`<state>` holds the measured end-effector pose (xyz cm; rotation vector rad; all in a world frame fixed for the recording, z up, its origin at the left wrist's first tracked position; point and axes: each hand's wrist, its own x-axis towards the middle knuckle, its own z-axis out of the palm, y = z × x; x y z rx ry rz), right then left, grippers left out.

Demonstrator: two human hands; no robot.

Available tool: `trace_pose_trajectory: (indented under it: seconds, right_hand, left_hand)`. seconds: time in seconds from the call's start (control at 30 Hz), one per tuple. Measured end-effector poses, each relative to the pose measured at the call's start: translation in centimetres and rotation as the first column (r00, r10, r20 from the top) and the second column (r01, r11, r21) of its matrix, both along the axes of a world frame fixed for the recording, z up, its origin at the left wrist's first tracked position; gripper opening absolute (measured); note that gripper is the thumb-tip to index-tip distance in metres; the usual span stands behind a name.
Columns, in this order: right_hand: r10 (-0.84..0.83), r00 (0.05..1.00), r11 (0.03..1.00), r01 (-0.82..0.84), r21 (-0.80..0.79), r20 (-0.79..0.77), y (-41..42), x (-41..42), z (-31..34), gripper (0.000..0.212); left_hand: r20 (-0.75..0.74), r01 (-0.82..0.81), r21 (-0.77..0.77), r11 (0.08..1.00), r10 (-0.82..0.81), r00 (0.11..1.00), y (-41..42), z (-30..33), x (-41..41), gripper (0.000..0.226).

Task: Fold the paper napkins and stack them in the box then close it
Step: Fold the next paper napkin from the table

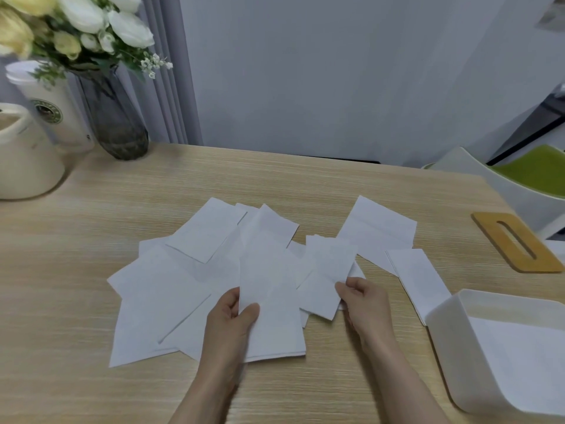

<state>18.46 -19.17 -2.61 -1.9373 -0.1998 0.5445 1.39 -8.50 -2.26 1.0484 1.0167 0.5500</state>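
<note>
Several white paper napkins (171, 289) lie spread and overlapping across the middle of the wooden table (91, 221). My left hand (232, 319) pinches the lower edge of one napkin (269, 280) between thumb and fingers. My right hand (363, 301) grips the right edge of a smaller folded napkin (327, 280). A white open box (452, 341) stands at the lower right with a napkin lying inside it. Its wooden lid (516, 240), with a slot, lies flat on the table behind the box. A folded napkin (419, 276) rests against the box's left wall.
A dark glass vase (113, 117) of white and yellow flowers stands at the back left beside a white cup (58, 108) and a cream container (24, 160). A white chair with a green cushion (535, 172) stands past the table's right edge.
</note>
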Motion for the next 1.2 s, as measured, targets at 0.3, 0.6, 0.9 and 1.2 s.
trace_pose_trajectory:
  seconds: [0.3, 0.6, 0.9, 1.2]
  right_hand:
    - [-0.001, 0.996, 1.000, -0.002, 0.027, 0.092, -4.5, 1.6, 2.0, 0.017]
    - [0.154, 0.985, 0.979, -0.143, 0.149, -0.071, -4.0, 0.0, 3.0, 0.021]
    - [0.300, 0.945, 0.950, -0.284, 0.131, -0.128, -0.8, -3.9, 1.1, 0.019]
    - [0.294, 0.949, 0.955, -0.285, 0.085, -0.116, -0.6, -4.2, 0.8, 0.018]
  left_hand:
    - [0.051, 0.043, -0.112, 0.993, -0.038, 0.998, -0.6, -0.3, 1.0, 0.026]
    - [0.066, 0.118, -0.161, 0.980, -0.108, 0.992, -0.4, -0.8, 1.1, 0.030]
    - [0.090, 0.124, -0.158, 0.980, -0.111, 0.990, -0.3, -0.7, 0.9, 0.028]
    - [0.066, 0.127, -0.131, 0.983, -0.119, 0.991, -0.5, -1.2, 1.0, 0.023]
